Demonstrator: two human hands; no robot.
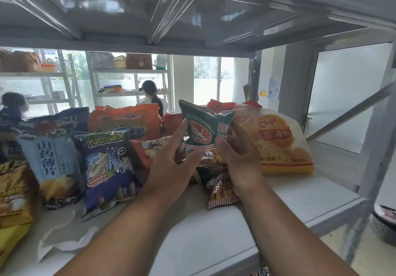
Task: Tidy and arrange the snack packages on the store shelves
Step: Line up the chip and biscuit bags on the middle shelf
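White metal shelf point(289, 200) is carrying a crowded row of snack bags, most standing upright and leaning on one another. Far left: yellow bag point(12, 194), partly cut off by the frame edge. Just beside it, pale blue chip bag point(53, 162) with large vertical characters and chips pictured at the bottom. Next right, dark blue bag point(107, 166) with cartoon animals, tilting forward. Behind these, an orange bag point(124, 119) and a navy bag point(62, 119) are standing at the back. Red bag point(145, 149) is sitting low in the middle, mostly hidden by the left hand.

Green prawn bag point(203, 130) is being held above the shelf, centre right: dark green, red prawn drawing, red-and-white striped edges, crinkled and glossy. Left hand point(171, 164) is gripping its lower left side, thumb on the front, fingertips reaching up the left edge. Right hand point(240, 153) is cupping its right side, fingers curling against the bag. Directly under it, a dark brown striped bag point(218, 185) is lying at a slant on the shelf. To the right, touching the right hand's back, a large clear bag labelled Chips point(282, 142) is leaning, full of orange-yellow crisps.

A torn scrap of clear wrapper point(64, 239) is lying on the shelf front left. Wire basket point(383, 226) is sitting on the floor lower right; contents unclear.
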